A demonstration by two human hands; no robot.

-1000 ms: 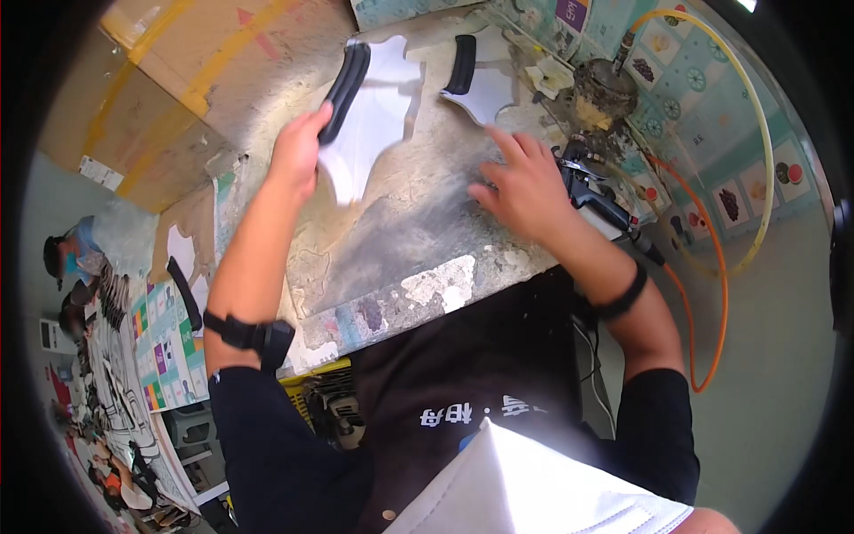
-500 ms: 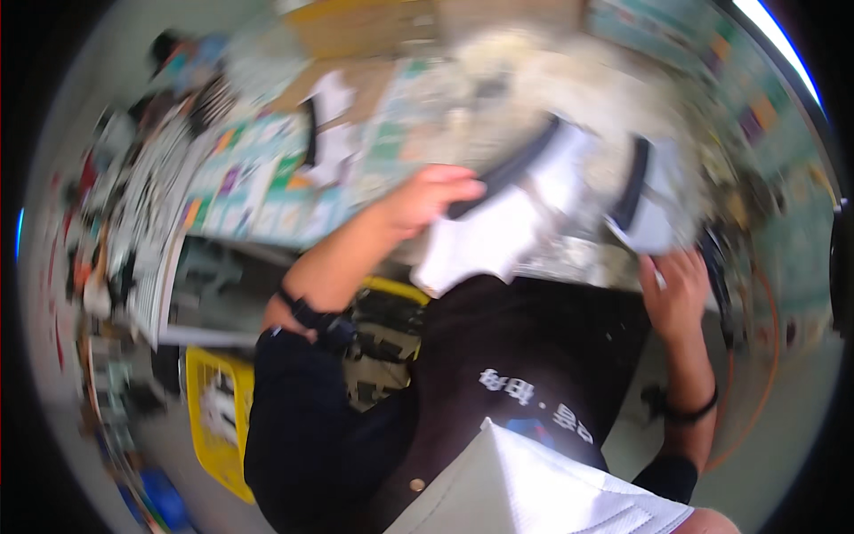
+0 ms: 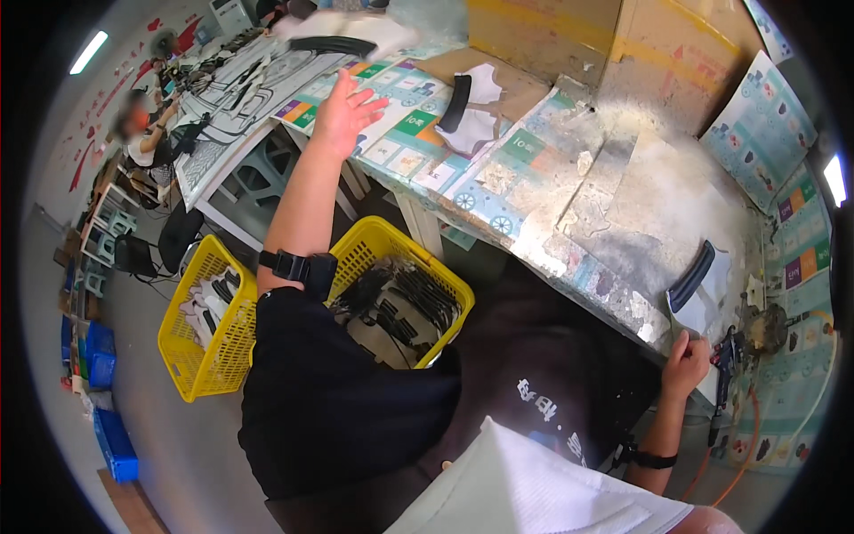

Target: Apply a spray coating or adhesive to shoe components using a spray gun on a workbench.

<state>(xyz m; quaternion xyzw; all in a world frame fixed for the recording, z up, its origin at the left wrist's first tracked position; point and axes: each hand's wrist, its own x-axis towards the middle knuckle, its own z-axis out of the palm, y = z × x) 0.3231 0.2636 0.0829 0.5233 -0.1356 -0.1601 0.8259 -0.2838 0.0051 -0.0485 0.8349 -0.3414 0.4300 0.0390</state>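
My left hand [image 3: 347, 114] is stretched out over the left part of the table, fingers spread, holding nothing. Just beyond its fingertips a white flat piece with a black curved strip [image 3: 334, 44] is blurred by motion, apart from the hand. At the table's right front edge, my right hand [image 3: 685, 365] has its thumb and curled fingers pinched at the near corner of a similar white piece with a black strip [image 3: 712, 289]. Another such white piece [image 3: 469, 133] lies on brown cardboard at the middle back.
The table [image 3: 614, 205] is covered with stained printed sheeting. Cardboard boxes [image 3: 543, 40] stand behind it. Yellow baskets hold black strips [image 3: 467, 303] and white pieces [image 3: 169, 343]. A spray-gun-like tool [image 3: 728, 356] with an orange hose hangs at right. A co-worker [image 3: 142, 142] sits far left.
My left hand has swung left and let go of the white piece, which is now beyond its fingers. The view has turned left. My right hand stays at the right-hand piece.
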